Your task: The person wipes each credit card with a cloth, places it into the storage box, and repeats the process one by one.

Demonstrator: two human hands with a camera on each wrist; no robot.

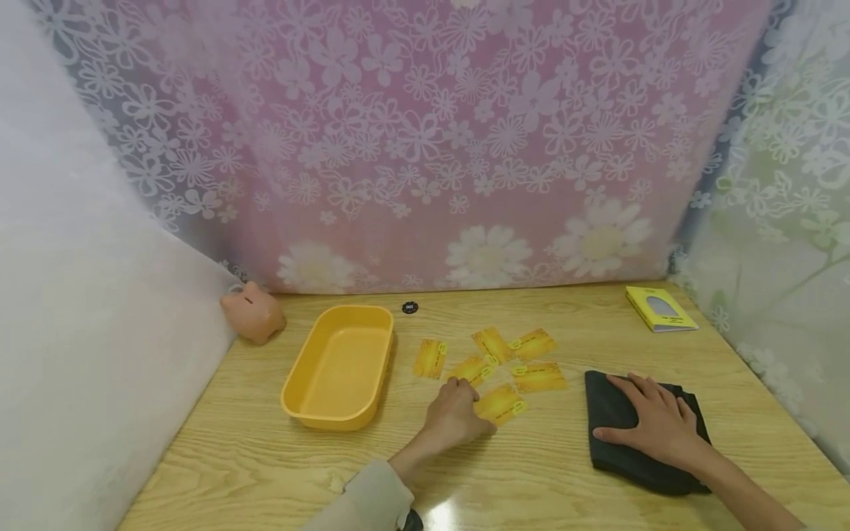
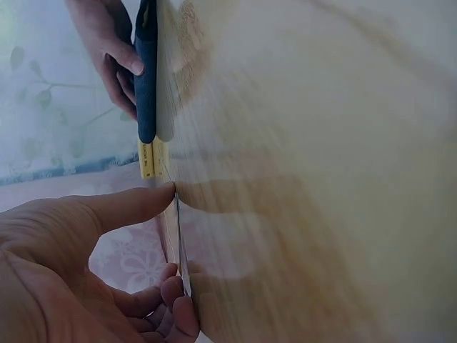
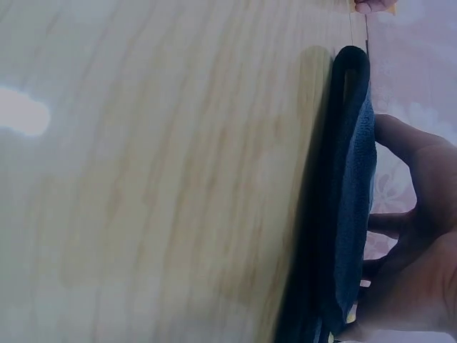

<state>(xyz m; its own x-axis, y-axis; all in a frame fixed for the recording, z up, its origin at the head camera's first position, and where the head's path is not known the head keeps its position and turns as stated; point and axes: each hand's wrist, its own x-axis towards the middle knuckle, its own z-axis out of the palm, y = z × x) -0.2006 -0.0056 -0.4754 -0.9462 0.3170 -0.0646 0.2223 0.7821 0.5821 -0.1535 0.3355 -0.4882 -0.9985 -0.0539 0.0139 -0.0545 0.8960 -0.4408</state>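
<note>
Pale sleeve (image 1: pixel 375 495), left grip (image 1: pixel 454 417) pinching yellow card (image 1: pixel 502 403) between thumb and fingers, right grip (image 1: pixel 656 424) spread atop dark fabric (image 1: pixel 606 405)

We look into a screened-off tabletop booth: a wood-grain table (image 1: pixel 219 457) closed in by a pink flowered curtain (image 1: pixel 425 147) at the back and pale hangings (image 1: pixel 783 243) on both sides. The piggy bank (image 1: pixel 255 316) looks homely, yet we cannot tell whether this is a home.
</note>
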